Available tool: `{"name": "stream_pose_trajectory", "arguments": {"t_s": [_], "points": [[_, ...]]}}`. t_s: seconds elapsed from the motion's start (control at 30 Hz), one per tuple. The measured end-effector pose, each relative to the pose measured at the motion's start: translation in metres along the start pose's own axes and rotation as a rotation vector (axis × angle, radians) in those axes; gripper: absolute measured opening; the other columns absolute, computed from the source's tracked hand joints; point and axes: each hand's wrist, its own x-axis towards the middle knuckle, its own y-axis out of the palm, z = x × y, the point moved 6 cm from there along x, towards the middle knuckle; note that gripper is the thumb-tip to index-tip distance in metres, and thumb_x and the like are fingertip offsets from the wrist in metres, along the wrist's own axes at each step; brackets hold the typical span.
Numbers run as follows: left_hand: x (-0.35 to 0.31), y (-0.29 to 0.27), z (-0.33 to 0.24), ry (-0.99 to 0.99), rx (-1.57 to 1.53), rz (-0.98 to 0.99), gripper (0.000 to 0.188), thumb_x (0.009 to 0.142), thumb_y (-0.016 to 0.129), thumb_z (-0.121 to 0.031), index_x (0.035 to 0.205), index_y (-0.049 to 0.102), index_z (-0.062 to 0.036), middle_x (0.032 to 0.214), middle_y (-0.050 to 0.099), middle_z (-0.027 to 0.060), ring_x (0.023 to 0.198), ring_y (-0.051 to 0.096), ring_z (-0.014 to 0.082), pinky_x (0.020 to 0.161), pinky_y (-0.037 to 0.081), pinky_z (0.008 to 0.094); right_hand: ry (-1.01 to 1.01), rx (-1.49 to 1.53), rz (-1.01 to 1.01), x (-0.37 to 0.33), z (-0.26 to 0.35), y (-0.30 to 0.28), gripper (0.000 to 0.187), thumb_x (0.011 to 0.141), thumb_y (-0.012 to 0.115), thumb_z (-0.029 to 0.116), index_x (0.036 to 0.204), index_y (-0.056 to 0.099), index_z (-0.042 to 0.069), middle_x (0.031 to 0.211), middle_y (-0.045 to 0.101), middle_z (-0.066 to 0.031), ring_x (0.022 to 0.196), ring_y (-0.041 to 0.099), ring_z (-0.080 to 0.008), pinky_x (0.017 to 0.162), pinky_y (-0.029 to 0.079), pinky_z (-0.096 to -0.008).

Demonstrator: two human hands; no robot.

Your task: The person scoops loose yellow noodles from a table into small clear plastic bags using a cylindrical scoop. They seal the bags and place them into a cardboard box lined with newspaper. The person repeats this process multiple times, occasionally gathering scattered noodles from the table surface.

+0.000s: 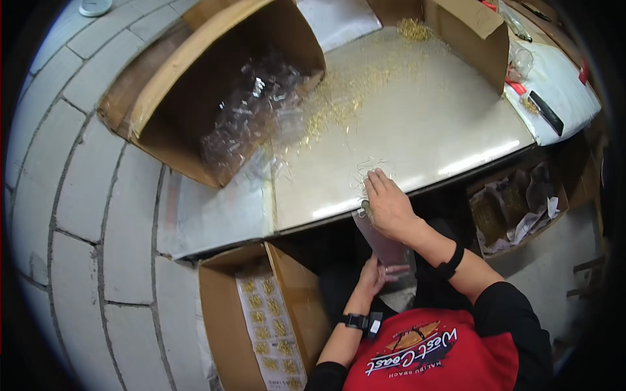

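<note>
Below the front edge of the table, my left hand (pixel 375 275) grips the lower part of a clear plastic piece (pixel 373 238), a bag or sheet; I cannot tell which. Its upper end meets the table edge. There my right hand (pixel 392 207) lies with fingers stretched out and close together, palm down, the thumb beside the top of the plastic. Small bent metal wires (pixel 373 164), like hooks or pins, are heaped at the fingertips. What lies under the right palm is hidden.
Gold wire pieces (pixel 336 111) are scattered over the metal tabletop (pixel 443 124). A tilted cardboard box (pixel 163 130) at left holds clear plastic pieces. Below stand a box (pixel 297 293) with carded gold bits and another box (pixel 521 244) with wrapped bundles. A black-handled tool (pixel 546 113) lies far right.
</note>
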Motion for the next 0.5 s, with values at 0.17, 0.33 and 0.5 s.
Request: {"name": "stream_pose_trajectory", "arguments": {"t_s": [0.17,0.33,0.5], "points": [[0.005,-0.013,0.003,-0.001,-0.046,0.009,0.059,0.099,0.028,-0.048,0.129,0.044,0.0004,0.117,0.059,0.0142,0.093,0.065,0.0357,0.079,0.055,0.0477,-0.040,0.347,-0.040,-0.031,-0.003,-0.059,0.035,0.080,0.061,0.008,0.114,0.057,0.001,0.119,0.057,-0.0184,0.115,0.052,-0.0343,0.097,0.043,-0.0399],[0.019,-0.017,0.026,0.059,-0.095,0.010,0.051,0.100,0.030,-0.041,0.123,0.048,0.0018,0.110,0.062,0.0167,0.087,0.067,0.0274,0.068,0.058,0.0405,-0.012,0.527,-0.009,-0.072,-0.019,-0.073,0.031,0.079,0.061,-0.002,0.109,0.060,0.000,0.112,0.061,-0.0172,0.104,0.059,-0.0339,0.087,0.049,-0.0366],[0.005,-0.004,0.015,0.089,-0.172,-0.085,0.049,0.099,0.034,-0.042,0.120,0.050,-0.0004,0.099,0.065,0.0126,0.080,0.068,0.0208,0.049,0.057,0.0308,0.080,0.610,0.126,-0.112,-0.030,-0.061,0.026,0.079,0.059,-0.003,0.105,0.061,-0.001,0.104,0.063,-0.0180,0.095,0.061,-0.0352,0.082,0.050,-0.0372]]}}
